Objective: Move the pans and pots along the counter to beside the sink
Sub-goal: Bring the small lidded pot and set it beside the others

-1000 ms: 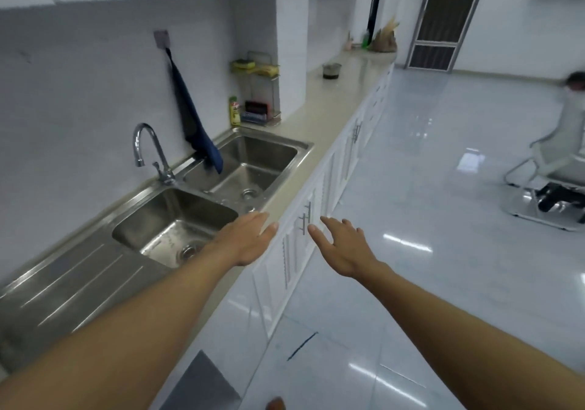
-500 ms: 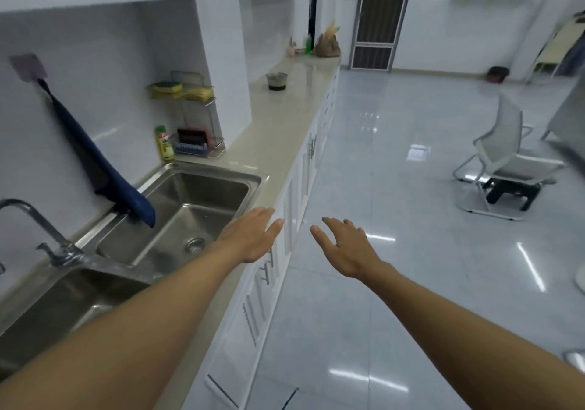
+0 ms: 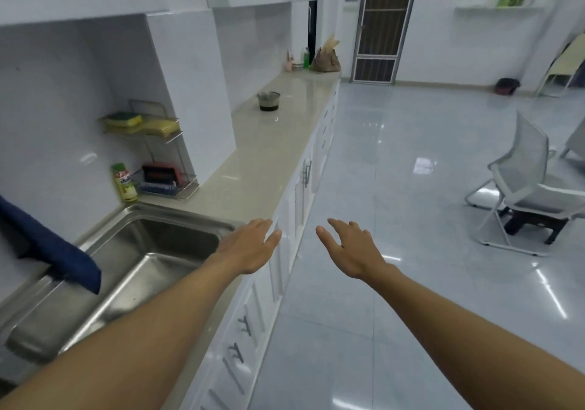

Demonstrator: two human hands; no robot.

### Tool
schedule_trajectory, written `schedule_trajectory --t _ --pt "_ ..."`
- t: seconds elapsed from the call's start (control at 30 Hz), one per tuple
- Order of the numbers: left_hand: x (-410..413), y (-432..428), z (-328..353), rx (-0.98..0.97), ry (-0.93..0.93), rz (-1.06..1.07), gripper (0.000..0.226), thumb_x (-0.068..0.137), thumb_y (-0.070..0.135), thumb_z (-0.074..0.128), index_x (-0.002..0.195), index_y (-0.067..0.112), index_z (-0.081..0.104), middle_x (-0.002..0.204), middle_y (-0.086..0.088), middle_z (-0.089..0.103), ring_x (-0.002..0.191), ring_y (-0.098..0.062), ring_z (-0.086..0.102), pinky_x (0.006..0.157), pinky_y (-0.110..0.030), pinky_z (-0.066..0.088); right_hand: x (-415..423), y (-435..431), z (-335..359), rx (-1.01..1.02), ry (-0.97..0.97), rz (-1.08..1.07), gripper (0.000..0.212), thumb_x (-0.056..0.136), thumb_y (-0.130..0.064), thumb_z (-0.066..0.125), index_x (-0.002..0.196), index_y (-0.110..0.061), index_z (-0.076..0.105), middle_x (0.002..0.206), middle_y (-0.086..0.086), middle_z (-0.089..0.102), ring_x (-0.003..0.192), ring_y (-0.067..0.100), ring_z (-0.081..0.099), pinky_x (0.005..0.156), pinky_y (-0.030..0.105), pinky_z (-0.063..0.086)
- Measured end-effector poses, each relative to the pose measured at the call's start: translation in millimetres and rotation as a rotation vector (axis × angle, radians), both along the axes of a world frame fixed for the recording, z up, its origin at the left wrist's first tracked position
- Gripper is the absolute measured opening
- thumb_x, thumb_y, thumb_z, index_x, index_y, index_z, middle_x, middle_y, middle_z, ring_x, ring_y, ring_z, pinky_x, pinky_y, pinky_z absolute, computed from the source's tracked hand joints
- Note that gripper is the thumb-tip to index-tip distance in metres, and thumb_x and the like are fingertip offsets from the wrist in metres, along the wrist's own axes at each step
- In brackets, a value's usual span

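A small metal pot (image 3: 268, 100) with a blackened base stands far down the beige counter (image 3: 269, 162), well beyond my reach. The steel sink (image 3: 152, 251) lies at the lower left, with a blue cloth (image 3: 53, 251) draped over its back edge. My left hand (image 3: 250, 246) hovers open over the counter's front edge beside the sink, holding nothing. My right hand (image 3: 349, 249) is open too, out over the floor in front of the cabinets, fingers spread.
A wire rack (image 3: 158, 153) with sponges and a brush stands behind the sink, next to a yellow-green bottle (image 3: 125, 183). Bottles and a brown bag (image 3: 326, 58) sit at the counter's far end. White chairs (image 3: 525, 188) stand on the tiled floor at right.
My view has swung right and forward along the counter; the tap and the nearer basin have left the frame. The pot appears nearer. Both hands stay open and outstretched.
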State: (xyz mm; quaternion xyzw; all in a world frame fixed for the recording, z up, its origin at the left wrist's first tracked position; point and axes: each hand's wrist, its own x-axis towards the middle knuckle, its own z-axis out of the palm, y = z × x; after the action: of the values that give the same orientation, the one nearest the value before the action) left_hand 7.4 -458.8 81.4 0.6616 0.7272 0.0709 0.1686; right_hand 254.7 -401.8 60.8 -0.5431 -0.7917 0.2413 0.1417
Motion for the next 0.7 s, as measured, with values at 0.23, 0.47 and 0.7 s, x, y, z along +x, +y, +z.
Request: schedule_trajectory --t 0.23,0.47,0.7 --pt "19.4 115.9 -1.9 0.010 -0.011 0.049 0.071 0.097 0.065 0.016 0.156 0.027 0.026 0.163 0.006 0.026 0.147 -0.020 0.030 0.117 -0.044 0.027 12.6 123.9 7.6 -0.010 -0.018 0.042 0.085 0.095 -0.076 0.020 0.159 -0.022 0.033 0.164 0.001 0.036 0.156 0.028 0.019 0.126 0.054 0.010" --pt "6.5 232.9 -2.9 0.020 0.002 0.057 0.069 0.098 0.063 0.017 0.157 0.026 0.024 0.165 0.005 0.023 0.149 -0.020 0.027 0.117 -0.043 0.025 5.7 238.6 2.7 -0.012 -0.030 0.041 0.085 0.095 -0.076 0.020 0.159 -0.022 0.033 0.165 0.002 0.035 0.156 0.028 0.019 0.126 0.053 0.010" --pt "-24.0 363.4 -2.1 0.008 0.016 0.013 0.069 0.099 0.062 0.017 0.157 0.024 0.024 0.164 0.003 0.023 0.148 -0.022 0.028 0.116 -0.044 0.026 -20.0 356.3 0.6 -0.017 -0.045 0.010 0.084 0.095 -0.076 0.020 0.159 -0.022 0.033 0.165 0.001 0.035 0.156 0.028 0.019 0.126 0.054 0.009"
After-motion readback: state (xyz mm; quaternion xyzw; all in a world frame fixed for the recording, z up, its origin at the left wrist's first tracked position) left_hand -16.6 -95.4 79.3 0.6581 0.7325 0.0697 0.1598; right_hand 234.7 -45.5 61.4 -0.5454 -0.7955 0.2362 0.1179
